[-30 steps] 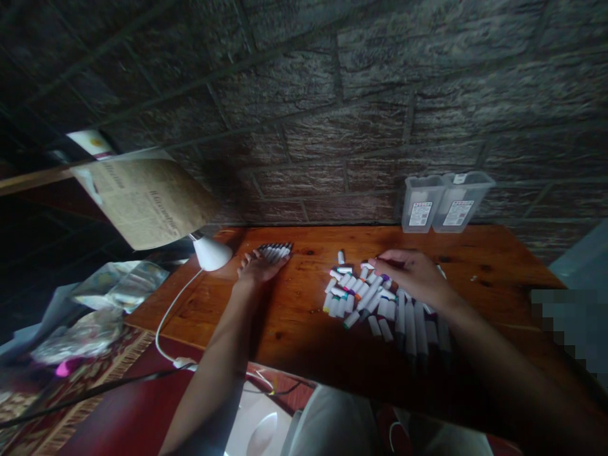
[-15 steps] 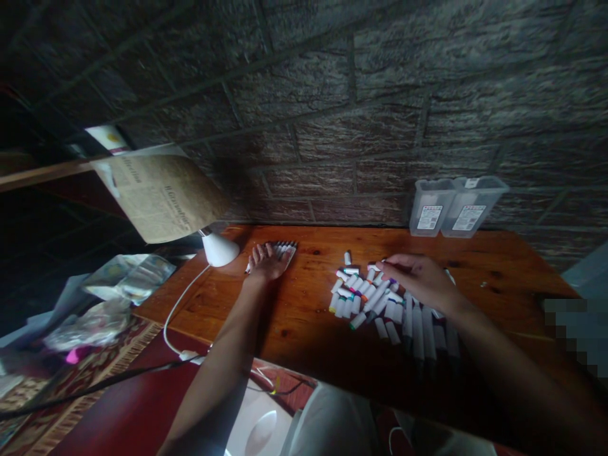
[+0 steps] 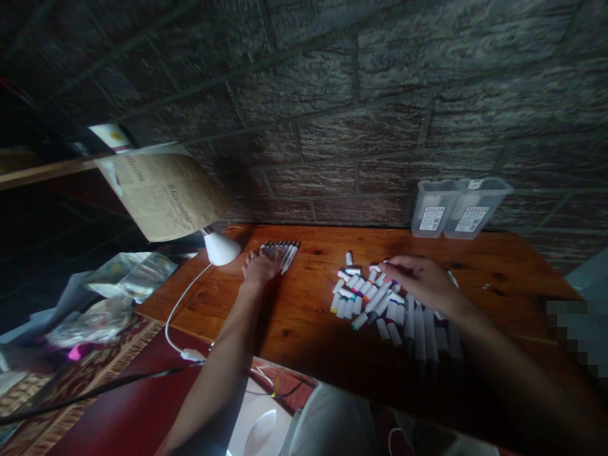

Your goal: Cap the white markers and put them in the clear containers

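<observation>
On the left, my left hand [image 3: 260,267] rests over the near left part of a tight row of white markers [image 3: 288,256]. Its fingers are bent and the thumb lies apart on the markers, with nothing gripped. My right hand [image 3: 418,278] is closed in a pinch above the right side of a heap of short white marker caps [image 3: 349,307] with coloured ends. A small white piece, apparently a marker cap, shows at its fingertips. Long marker bodies [image 3: 420,332] lie side by side below this hand, partly hidden by it and by shadow.
Two clear plastic containers [image 3: 468,212] stand at the back right against the stone wall. A lamp with a paper shade [image 3: 166,196] and white base [image 3: 221,248] stands at the left, its cord [image 3: 167,320] running over the table edge. Plastic bags [image 3: 133,275] lie beyond the left edge.
My left hand has drawn slightly nearer and its fingers have bent, uncovering more of the marker row. The right hand stays pinched in nearly the same place.
</observation>
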Demonstrator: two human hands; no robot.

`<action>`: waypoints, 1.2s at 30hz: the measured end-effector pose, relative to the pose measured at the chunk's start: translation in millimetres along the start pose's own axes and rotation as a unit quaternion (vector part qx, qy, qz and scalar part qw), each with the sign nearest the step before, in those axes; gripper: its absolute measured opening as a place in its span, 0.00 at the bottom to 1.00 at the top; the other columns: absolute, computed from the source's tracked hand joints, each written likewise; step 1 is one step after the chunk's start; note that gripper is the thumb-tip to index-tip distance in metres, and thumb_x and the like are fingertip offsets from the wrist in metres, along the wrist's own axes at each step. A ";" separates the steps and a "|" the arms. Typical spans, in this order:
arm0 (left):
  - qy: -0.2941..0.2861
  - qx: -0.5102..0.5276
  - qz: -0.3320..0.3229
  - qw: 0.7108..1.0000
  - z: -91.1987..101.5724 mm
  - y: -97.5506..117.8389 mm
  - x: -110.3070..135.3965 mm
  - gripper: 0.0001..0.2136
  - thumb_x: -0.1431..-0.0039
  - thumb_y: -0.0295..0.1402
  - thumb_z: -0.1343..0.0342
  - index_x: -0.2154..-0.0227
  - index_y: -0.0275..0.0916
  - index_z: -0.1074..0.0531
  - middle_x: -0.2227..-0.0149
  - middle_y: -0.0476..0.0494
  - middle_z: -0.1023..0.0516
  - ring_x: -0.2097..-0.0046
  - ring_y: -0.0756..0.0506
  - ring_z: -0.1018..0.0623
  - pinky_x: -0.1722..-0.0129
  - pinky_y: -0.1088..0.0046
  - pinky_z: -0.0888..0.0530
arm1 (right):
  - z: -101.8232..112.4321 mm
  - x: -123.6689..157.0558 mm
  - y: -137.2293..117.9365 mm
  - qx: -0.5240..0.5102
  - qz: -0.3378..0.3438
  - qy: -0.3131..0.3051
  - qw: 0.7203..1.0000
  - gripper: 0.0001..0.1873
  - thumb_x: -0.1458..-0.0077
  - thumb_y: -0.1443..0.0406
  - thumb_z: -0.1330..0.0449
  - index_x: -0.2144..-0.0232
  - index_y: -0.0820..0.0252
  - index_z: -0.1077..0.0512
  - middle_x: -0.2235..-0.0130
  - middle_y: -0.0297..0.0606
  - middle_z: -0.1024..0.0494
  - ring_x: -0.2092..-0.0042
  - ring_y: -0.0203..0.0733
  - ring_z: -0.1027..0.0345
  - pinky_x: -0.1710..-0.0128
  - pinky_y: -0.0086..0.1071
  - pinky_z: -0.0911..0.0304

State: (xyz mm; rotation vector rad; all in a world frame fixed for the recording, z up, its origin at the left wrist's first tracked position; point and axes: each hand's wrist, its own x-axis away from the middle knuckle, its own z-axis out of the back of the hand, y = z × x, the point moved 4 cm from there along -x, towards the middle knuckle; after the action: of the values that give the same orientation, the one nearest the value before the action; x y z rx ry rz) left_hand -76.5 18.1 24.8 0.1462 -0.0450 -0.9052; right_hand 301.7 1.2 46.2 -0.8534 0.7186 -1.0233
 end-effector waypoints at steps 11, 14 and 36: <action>0.002 -0.010 -0.045 0.999 4.8 4.0 13.9 0.38 0.38 0.57 0.69 0.36 0.34 0.39 0.32 0.32 0.42 0.33 0.30 0.39 0.36 0.50 0.40 | -0.8 0.2 0.9 -0.005 -0.003 -0.006 1.000 0.21 0.43 0.49 0.44 0.67 0.58 0.21 0.72 0.36 0.19 0.72 0.40 0.29 0.73 0.31 0.38; 0.000 -0.011 -0.044 0.999 2.9 2.2 9.8 0.38 0.38 0.57 0.68 0.36 0.35 0.38 0.32 0.33 0.41 0.33 0.30 0.40 0.37 0.49 0.40 | -0.7 0.0 1.4 -0.005 -0.003 -0.003 1.000 0.20 0.43 0.49 0.44 0.68 0.58 0.21 0.72 0.36 0.19 0.73 0.39 0.30 0.74 0.30 0.38; -0.008 -0.009 -0.030 0.999 1.3 1.7 10.5 0.42 0.39 0.59 0.70 0.33 0.31 0.46 0.30 0.30 0.49 0.30 0.30 0.47 0.34 0.50 0.46 | 1.7 0.5 -2.7 0.011 0.003 0.006 1.000 0.20 0.43 0.50 0.44 0.72 0.57 0.23 0.73 0.36 0.20 0.73 0.40 0.30 0.74 0.31 0.38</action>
State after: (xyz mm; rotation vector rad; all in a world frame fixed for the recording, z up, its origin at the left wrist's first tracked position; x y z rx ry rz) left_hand -68.9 10.7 26.1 0.1248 -0.0477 -0.9656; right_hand 302.1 0.5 49.2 -0.8261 0.7169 -1.0303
